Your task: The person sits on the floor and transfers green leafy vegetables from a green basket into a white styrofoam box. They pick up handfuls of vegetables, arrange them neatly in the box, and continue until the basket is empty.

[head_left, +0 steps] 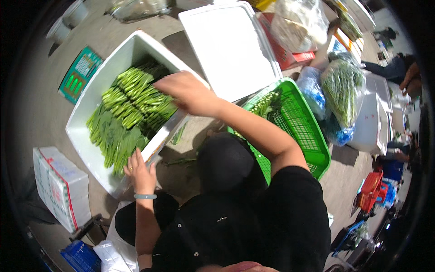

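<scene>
Bunches of leafy green vegetables (137, 95) lie stacked inside a white foam box (80, 136) at the left. My left hand (140, 170), with a ring and a bangle at the wrist, rests spread at the leaves by the box's near side. Blurred by motion, my right hand (185, 91) is over the box's right part, beside the cut stems; its fingertips are unclear and I cannot tell whether it holds anything. A green plastic basket (306, 136) with more greens (265, 105) stands under and beyond my right forearm.
A white foam lid (231, 47) lies behind the basket. Bagged greens (341, 91) and a blue plastic bag (311, 90) are at the right. A closed foam box (61, 187) stands at the left, a green printed carton (80, 74) farther back. Other people are at the far right.
</scene>
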Demonstrator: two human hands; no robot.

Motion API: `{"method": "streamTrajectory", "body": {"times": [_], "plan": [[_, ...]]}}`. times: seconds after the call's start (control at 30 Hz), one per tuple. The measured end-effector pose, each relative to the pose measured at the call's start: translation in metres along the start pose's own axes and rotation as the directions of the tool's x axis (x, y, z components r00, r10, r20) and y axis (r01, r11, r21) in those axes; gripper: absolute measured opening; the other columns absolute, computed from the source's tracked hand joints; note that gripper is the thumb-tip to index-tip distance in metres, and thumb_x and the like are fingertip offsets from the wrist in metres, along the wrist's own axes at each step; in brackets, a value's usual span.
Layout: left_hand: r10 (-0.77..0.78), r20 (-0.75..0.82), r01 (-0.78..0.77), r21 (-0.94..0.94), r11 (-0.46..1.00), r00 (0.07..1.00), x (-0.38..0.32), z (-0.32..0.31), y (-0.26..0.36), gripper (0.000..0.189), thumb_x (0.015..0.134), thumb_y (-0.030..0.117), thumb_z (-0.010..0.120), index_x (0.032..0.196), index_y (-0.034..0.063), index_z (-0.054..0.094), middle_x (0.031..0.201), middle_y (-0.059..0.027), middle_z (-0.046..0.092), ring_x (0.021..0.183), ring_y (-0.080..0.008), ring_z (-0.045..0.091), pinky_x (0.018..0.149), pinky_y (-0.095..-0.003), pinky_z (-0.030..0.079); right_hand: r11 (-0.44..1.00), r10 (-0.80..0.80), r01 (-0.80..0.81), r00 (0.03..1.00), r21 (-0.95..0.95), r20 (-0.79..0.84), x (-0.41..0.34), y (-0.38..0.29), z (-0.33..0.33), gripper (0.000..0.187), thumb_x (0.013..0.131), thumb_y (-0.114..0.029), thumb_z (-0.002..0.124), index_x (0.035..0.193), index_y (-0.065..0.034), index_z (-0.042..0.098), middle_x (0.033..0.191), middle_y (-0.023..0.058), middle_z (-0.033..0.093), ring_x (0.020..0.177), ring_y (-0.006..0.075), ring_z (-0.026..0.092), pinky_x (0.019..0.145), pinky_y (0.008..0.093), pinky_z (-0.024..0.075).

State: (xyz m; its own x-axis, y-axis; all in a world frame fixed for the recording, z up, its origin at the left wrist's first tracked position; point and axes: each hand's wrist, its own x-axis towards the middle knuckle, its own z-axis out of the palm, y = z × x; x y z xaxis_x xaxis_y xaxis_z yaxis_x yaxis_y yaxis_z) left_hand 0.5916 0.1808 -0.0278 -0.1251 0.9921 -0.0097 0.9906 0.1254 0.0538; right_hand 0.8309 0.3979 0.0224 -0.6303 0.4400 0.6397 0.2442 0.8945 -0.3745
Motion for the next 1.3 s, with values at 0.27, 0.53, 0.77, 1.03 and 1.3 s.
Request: {"method": "streamTrajectory", "body": {"times": [0.27,0.53,0.77,1.03,1.3], "plan": [[-0.103,-0.106,0.093,-0.093,0.991,0.989,-0.025,-0.067,-0.069,0.056,0.082,0.018,0.059,0.133,0.0002,0.043,0.132,-0.0196,0.047,0.124,-0.0345,0.042,0.105,-0.0472,0.024,0.048,0.93,-0.998,0.061,-0.046,-0.363,-0.335,-0.01,-0.023,0.1,0.064,-0.024,0.078,0.14,0.005,0.02,0.13,0.0264,0.041,0.122,0.0374,0.041,0.104,0.0395,0.0346],[-0.181,-0.131,0.195,0.102,0.975,0.975,-0.136,-0.106,-0.102,0.042,0.088,0.015,0.055,0.126,-0.0024,0.049,0.127,-0.0228,0.049,0.118,-0.0389,0.045,0.102,-0.0456,0.032,0.115,0.955,-0.963,0.174,-0.242,-0.239,-0.321,-0.021,0.035,0.113,0.057,-0.028,0.082,0.144,-0.0043,0.014,0.141,0.02,0.027,0.131,0.0372,0.027,0.109,0.0456,0.0243],[-0.232,-0.108,0.235,0.017,0.972,0.967,-0.167,-0.099,-0.076,0.037,0.092,0.016,0.043,0.121,-0.0046,0.053,0.125,-0.025,0.049,0.117,-0.0396,0.046,0.103,-0.0442,0.031,0.665,0.692,-0.493,0.688,-0.56,0.217,-0.313,-0.022,0.005,0.042,0.084,-0.015,0.047,0.126,-0.0101,0.048,0.132,0.0114,0.045,0.126,0.0273,0.039,0.104,0.0422,0.0295],[-0.259,-0.132,0.252,-0.066,0.966,0.957,-0.176,-0.096,-0.079,0.04,0.095,0.025,0.042,0.122,-0.0035,0.053,0.126,-0.0245,0.048,0.118,-0.0389,0.045,0.103,-0.0441,0.03,0.682,0.675,-0.191,0.534,-0.706,0.508,-0.286,-0.031,0.02,0.041,0.087,-0.023,0.045,0.127,-0.0149,0.047,0.128,0.0074,0.045,0.121,0.0273,0.04,0.099,0.0456,0.0311],[-0.291,-0.152,0.277,-0.102,0.955,0.945,-0.191,-0.096,-0.088,0.04,0.096,0.026,0.043,0.122,-0.0035,0.052,0.127,-0.0239,0.047,0.119,-0.0382,0.044,0.104,-0.0439,0.03,0.725,0.651,-0.21,0.52,-0.657,0.553,-0.296,-0.036,0.002,0.038,0.086,-0.02,0.046,0.123,-0.0132,0.047,0.132,0.0101,0.043,0.126,0.0273,0.038,0.097,0.0392,0.0359]]}}
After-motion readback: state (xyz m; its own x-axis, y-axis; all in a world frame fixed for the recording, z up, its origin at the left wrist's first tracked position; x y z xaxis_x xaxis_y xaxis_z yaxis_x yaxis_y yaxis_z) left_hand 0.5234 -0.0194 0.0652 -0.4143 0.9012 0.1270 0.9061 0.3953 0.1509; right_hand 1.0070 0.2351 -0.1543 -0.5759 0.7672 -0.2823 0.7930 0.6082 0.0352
